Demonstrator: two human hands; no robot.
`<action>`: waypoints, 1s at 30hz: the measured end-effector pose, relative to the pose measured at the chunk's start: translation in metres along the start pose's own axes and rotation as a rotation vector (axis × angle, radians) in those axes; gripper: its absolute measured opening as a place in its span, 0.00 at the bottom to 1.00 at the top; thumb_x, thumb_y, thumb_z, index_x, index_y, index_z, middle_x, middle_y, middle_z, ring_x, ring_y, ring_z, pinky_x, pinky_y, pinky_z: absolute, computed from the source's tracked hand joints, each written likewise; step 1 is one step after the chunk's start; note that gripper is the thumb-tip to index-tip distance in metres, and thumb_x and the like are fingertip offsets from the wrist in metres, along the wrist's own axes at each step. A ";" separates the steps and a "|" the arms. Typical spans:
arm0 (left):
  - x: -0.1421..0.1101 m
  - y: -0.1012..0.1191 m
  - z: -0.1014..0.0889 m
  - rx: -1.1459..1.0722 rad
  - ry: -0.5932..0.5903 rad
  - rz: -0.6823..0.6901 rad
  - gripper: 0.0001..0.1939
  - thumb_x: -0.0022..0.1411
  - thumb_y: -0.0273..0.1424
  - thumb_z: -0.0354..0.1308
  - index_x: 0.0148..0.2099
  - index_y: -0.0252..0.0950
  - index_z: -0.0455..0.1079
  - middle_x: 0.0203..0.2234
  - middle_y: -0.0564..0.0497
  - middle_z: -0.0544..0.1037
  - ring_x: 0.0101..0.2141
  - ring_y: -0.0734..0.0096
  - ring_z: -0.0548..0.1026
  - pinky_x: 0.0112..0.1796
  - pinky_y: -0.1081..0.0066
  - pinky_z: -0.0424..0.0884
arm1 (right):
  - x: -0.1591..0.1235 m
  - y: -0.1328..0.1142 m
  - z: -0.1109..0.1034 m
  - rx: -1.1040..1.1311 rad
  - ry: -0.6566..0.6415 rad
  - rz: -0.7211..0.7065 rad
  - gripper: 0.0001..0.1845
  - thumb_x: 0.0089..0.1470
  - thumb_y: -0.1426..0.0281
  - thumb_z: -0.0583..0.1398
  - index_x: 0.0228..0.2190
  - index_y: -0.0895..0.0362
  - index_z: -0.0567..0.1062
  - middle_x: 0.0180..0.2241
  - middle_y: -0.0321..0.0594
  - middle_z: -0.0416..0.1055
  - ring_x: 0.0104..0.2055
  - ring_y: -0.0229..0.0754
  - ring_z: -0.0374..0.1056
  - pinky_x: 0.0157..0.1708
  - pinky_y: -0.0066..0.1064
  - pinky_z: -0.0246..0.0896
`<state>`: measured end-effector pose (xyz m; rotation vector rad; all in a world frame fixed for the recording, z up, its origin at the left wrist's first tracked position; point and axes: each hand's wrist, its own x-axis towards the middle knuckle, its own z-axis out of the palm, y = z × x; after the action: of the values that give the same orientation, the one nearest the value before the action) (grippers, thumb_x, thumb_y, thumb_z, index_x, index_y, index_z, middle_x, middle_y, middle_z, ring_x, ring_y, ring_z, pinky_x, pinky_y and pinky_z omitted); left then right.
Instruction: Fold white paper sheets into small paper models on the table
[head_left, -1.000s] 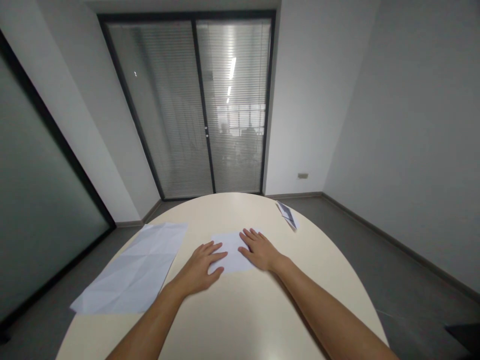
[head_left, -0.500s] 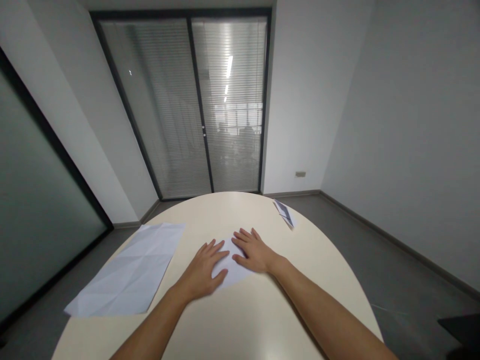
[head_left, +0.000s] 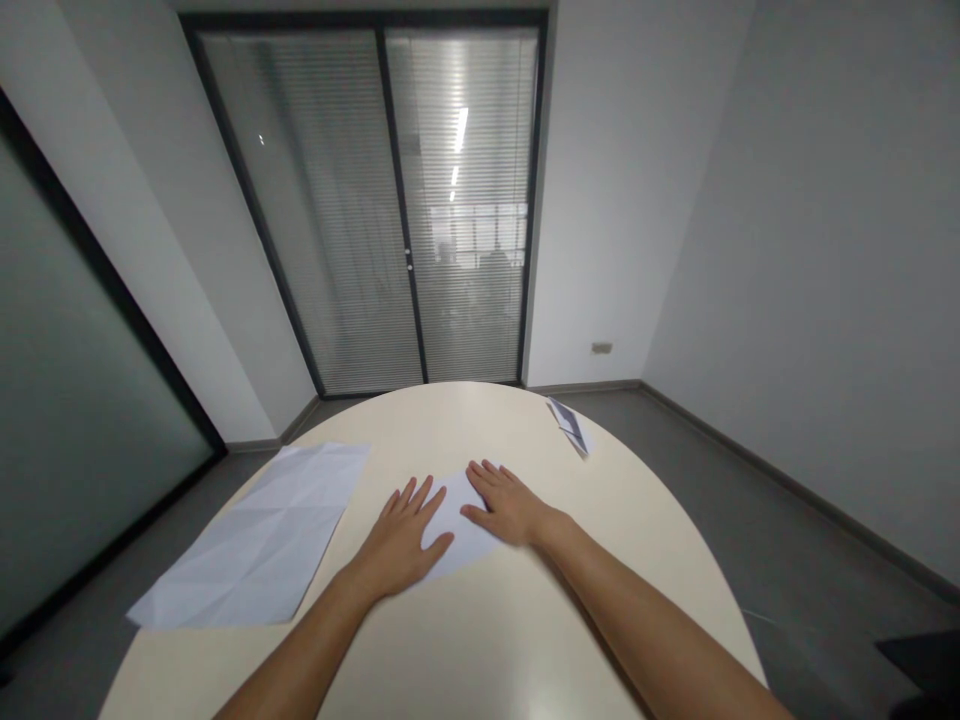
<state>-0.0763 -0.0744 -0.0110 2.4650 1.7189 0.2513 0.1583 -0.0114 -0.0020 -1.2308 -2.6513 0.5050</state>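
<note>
A small sheet of white paper [head_left: 459, 535] lies flat on the round cream table in front of me. My left hand [head_left: 401, 540] rests on its left side, fingers spread and thumb stretched across the sheet. On the right edge lies my right hand [head_left: 510, 505], palm down, with its fingers stretched out fairly close together. The hands cover both sides of the paper, so its full outline is hidden. Further left is a large creased sheet of white paper [head_left: 259, 540], which neither hand touches.
At the far right rim of the round table [head_left: 465, 415] lies a folded paper piece [head_left: 570, 427] with grey-blue parts. Beyond the table stand glass panels with blinds [head_left: 465, 320]. A dark object [head_left: 926, 660] shows at the lower right.
My left hand has shifted slightly left, its fingers spreading wider apart, so more of the small paper shows. My right hand has stayed nearly in place, its fingers closer together.
</note>
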 end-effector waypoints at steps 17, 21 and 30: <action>0.002 0.011 -0.002 -0.049 0.049 0.065 0.31 0.68 0.46 0.50 0.70 0.43 0.58 0.69 0.46 0.55 0.68 0.51 0.52 0.65 0.48 0.51 | 0.009 0.002 0.003 -0.104 0.153 0.300 0.44 0.64 0.47 0.47 0.68 0.66 0.53 0.70 0.57 0.43 0.73 0.62 0.32 0.68 0.58 0.27; 0.004 0.007 0.001 -0.040 0.022 0.002 0.32 0.69 0.49 0.47 0.70 0.43 0.56 0.70 0.46 0.53 0.69 0.49 0.49 0.65 0.45 0.49 | 0.005 0.004 -0.005 -0.122 0.245 0.117 0.32 0.66 0.56 0.50 0.63 0.62 0.65 0.68 0.54 0.52 0.72 0.59 0.39 0.68 0.57 0.32; 0.008 -0.010 -0.002 0.073 0.169 -0.270 0.29 0.70 0.45 0.47 0.66 0.36 0.63 0.67 0.39 0.60 0.67 0.47 0.57 0.63 0.43 0.49 | -0.006 -0.006 -0.009 0.036 0.052 -0.276 0.39 0.60 0.50 0.57 0.65 0.58 0.62 0.67 0.53 0.55 0.69 0.58 0.50 0.66 0.53 0.45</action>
<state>-0.0828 -0.0637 -0.0102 2.2799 2.1400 0.3830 0.1608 -0.0179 0.0085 -0.8365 -2.6950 0.4651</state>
